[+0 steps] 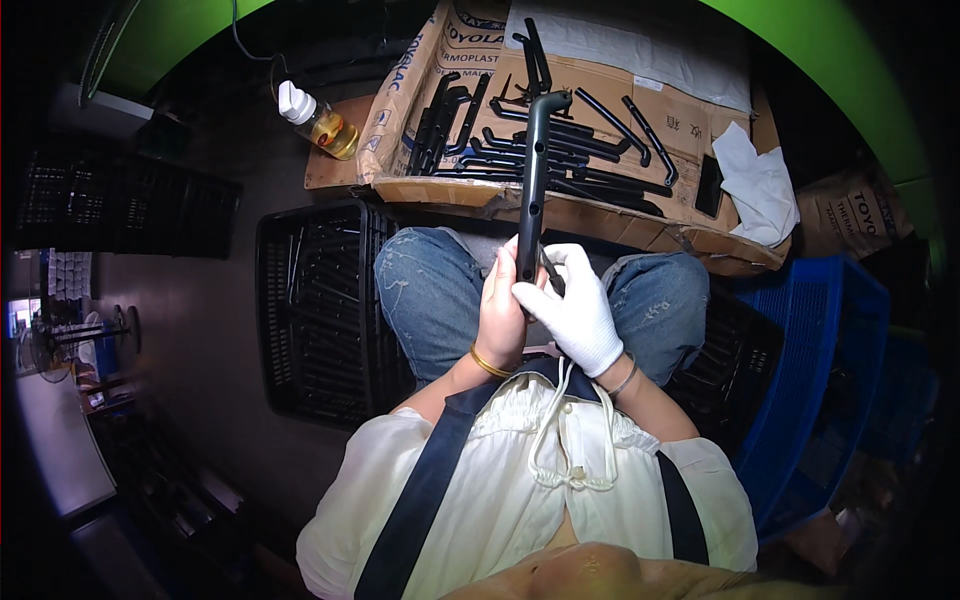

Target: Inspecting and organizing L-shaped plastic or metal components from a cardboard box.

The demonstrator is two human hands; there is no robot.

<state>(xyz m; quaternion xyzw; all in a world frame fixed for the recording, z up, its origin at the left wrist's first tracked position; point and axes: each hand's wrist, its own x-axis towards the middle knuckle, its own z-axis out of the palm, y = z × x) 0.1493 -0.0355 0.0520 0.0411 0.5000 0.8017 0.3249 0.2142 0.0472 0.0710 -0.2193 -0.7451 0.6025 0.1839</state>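
Upright in front of me stands a black plastic tube (535, 190) with a bent top end and several round holes along its side. My bare left hand (499, 318) is closed around its lower end. A white glove covers my right hand (580, 312), which is closed beside the tube's bottom. Between its fingers shows a slim dark tool (552, 273); its tip is hidden, so I cannot tell its kind. Beyond my hands, many similar black bent tubes (560, 150) lie in a cut-down cardboard box (600, 215).
A clear bottle (332, 128) with yellow liquid stands left of the box. At its right lie a flat black rectangle (709, 187) and a crumpled white cloth (757, 187). A black crate (268, 330) of black tubes stands at my left, blue crates (825, 390) at my right.
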